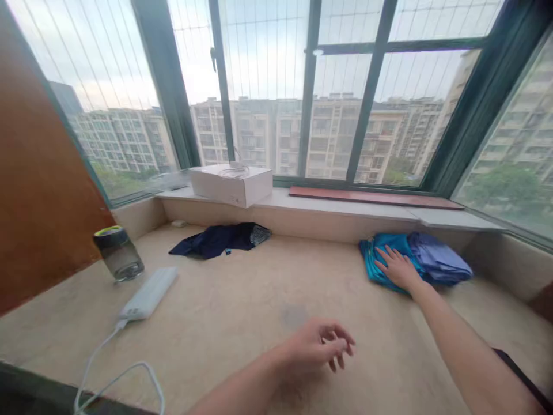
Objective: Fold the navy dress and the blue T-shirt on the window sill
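Her right hand (400, 268) lay flat and open on the soft, limp folded teal cloth (382, 253), best pinched at an edge, while the left hand (319, 346) hovered loosely curled, empty.

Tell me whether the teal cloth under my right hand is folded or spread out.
Folded: the teal cloth lies as a compact layered bundle under the right hand.

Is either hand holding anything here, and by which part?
Nothing is held. The right hand rests flat on the folded teal cloth; the left hand hangs loosely curled, empty.

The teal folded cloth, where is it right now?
The teal cloth lies at the right of the ledge, under the right hand, touching the purple cloth.
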{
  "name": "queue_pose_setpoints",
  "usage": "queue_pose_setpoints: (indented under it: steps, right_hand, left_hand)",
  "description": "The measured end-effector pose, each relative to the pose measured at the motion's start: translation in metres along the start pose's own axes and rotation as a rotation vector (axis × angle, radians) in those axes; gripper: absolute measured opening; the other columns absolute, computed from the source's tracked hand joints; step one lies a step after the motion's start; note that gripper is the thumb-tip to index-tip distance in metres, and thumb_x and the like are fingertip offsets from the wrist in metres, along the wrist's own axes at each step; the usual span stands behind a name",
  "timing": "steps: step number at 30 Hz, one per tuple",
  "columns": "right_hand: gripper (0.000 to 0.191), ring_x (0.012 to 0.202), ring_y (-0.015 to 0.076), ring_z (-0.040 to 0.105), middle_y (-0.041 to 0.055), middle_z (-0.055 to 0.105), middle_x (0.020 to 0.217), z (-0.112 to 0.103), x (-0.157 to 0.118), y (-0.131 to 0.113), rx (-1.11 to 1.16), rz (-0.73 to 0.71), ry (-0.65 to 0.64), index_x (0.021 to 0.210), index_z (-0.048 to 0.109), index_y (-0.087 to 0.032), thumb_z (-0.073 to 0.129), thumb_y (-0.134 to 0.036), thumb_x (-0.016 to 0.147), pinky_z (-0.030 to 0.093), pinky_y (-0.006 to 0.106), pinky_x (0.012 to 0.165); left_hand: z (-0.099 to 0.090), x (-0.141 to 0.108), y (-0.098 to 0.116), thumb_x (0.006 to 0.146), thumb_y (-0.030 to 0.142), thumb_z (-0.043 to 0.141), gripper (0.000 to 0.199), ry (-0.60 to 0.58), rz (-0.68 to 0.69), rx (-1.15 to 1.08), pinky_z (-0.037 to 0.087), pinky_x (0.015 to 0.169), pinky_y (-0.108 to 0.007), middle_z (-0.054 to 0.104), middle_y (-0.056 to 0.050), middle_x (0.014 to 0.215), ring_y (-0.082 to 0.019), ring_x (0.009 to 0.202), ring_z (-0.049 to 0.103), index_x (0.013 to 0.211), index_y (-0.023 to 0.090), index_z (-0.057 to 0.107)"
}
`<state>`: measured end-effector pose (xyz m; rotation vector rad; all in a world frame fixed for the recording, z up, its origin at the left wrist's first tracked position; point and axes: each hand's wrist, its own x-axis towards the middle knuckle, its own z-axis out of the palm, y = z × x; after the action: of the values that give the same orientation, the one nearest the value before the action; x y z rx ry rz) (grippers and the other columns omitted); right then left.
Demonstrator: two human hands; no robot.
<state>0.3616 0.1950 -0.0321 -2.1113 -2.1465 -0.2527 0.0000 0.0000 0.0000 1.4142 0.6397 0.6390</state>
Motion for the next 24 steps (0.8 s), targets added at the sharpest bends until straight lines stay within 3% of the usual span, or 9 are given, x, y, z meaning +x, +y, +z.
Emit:
queue_pose_setpoints:
  steps: [4, 8, 10, 12, 13, 16, 18, 21, 24]
  right_hand:
    - [0.058, 0.142, 0.0431, 0.039, 0.0234, 0.04, 0.156, -0.01, -0.011, -0.028, -0.046, 0.09, 0.001, 0.15, 0.046, -0.016, 0.034, -0.043, 0.1, 0.035, 0.064, 0.108]
    - [0.054, 0.139, 0.0363, 0.046, 0.0237, 0.055, 0.143, -0.02, -0.048, -0.069, 0.152, -0.037, 0.135, 0.137, 0.057, -0.011, 0.035, -0.041, 0.099, 0.041, 0.054, 0.109]
    - [0.053, 0.136, 0.032, 0.05, 0.0193, 0.057, 0.142, -0.024, -0.079, -0.091, 0.333, -0.154, 0.261, 0.136, 0.058, -0.014, 0.036, -0.046, 0.099, 0.042, 0.05, 0.111]
    - [0.05, 0.133, 0.03, 0.054, 0.0149, 0.06, 0.139, -0.028, -0.112, -0.111, 0.488, -0.221, 0.341, 0.132, 0.06, -0.018, 0.039, -0.049, 0.099, 0.043, 0.05, 0.112]
    - [0.048, 0.13, 0.0296, 0.056, 0.0131, 0.063, 0.137, -0.03, -0.127, -0.119, 0.552, -0.222, 0.364, 0.131, 0.06, -0.02, 0.041, -0.05, 0.099, 0.044, 0.05, 0.111]
    - [0.045, 0.123, 0.0293, 0.062, 0.0105, 0.068, 0.13, -0.036, -0.159, -0.138, 0.693, -0.193, 0.332, 0.128, 0.063, -0.023, 0.043, -0.051, 0.099, 0.055, 0.048, 0.099]
    - [0.043, 0.121, 0.0293, 0.064, 0.0099, 0.069, 0.128, -0.038, -0.167, -0.144, 0.753, -0.177, 0.299, 0.125, 0.065, -0.023, 0.044, -0.051, 0.099, 0.061, 0.043, 0.087]
    - [0.041, 0.118, 0.0291, 0.066, 0.0099, 0.072, 0.124, -0.038, -0.164, -0.149, 0.786, -0.209, 0.298, 0.121, 0.068, -0.023, 0.047, -0.05, 0.099, 0.062, 0.041, 0.085]
    - [0.039, 0.114, 0.0286, 0.069, 0.0105, 0.074, 0.12, -0.038, -0.159, -0.152, 0.779, -0.263, 0.334, 0.118, 0.07, -0.022, 0.049, -0.048, 0.099, 0.058, 0.045, 0.095]
  left_hand:
    - [-0.002, -0.004, -0.002, 0.083, 0.044, 0.067, 0.033, 0.032, 0.028, 0.033, 0.051, 0.054, -0.024, 0.068, -0.005, 0.085, -0.011, 0.062, 0.062, 0.099, 0.015, 0.071]
    - [-0.03, 0.001, 0.004, 0.088, 0.039, 0.06, 0.032, 0.233, 0.157, 0.148, 0.055, 0.063, -0.026, 0.071, -0.008, 0.088, -0.016, 0.075, 0.067, 0.105, 0.014, 0.071]
    - [-0.064, 0.003, 0.016, 0.093, 0.036, 0.053, 0.031, 0.461, 0.2, 0.35, 0.056, 0.067, -0.027, 0.073, -0.009, 0.091, -0.018, 0.082, 0.068, 0.107, 0.014, 0.07]
    - [-0.113, -0.001, 0.033, 0.094, 0.032, 0.05, 0.028, 0.743, 0.131, 0.739, 0.057, 0.074, -0.029, 0.073, -0.008, 0.092, -0.019, 0.085, 0.069, 0.104, 0.016, 0.072]
    - [-0.141, -0.006, 0.042, 0.092, 0.029, 0.052, 0.026, 0.845, 0.099, 0.816, 0.056, 0.083, -0.033, 0.073, -0.01, 0.099, -0.022, 0.093, 0.069, 0.103, 0.016, 0.072]
    - [-0.223, -0.035, 0.064, 0.085, 0.021, 0.057, 0.024, 1.055, 0.005, 0.956, 0.042, 0.108, -0.048, 0.065, -0.019, 0.122, -0.034, 0.125, 0.055, 0.103, 0.012, 0.07]
    - [-0.265, -0.062, 0.07, 0.082, 0.021, 0.061, 0.025, 1.137, -0.065, 1.04, 0.03, 0.114, -0.055, 0.059, -0.021, 0.133, -0.04, 0.138, 0.04, 0.104, 0.012, 0.07]
    - [-0.303, -0.099, 0.071, 0.078, 0.023, 0.065, 0.03, 1.221, -0.193, 1.126, 0.023, 0.112, -0.065, 0.055, -0.026, 0.138, -0.047, 0.141, 0.035, 0.105, 0.011, 0.07]
    - [-0.321, -0.118, 0.066, 0.077, 0.027, 0.066, 0.039, 1.251, -0.285, 1.176, 0.03, 0.105, -0.069, 0.058, -0.032, 0.129, -0.051, 0.132, 0.046, 0.111, 0.009, 0.069]
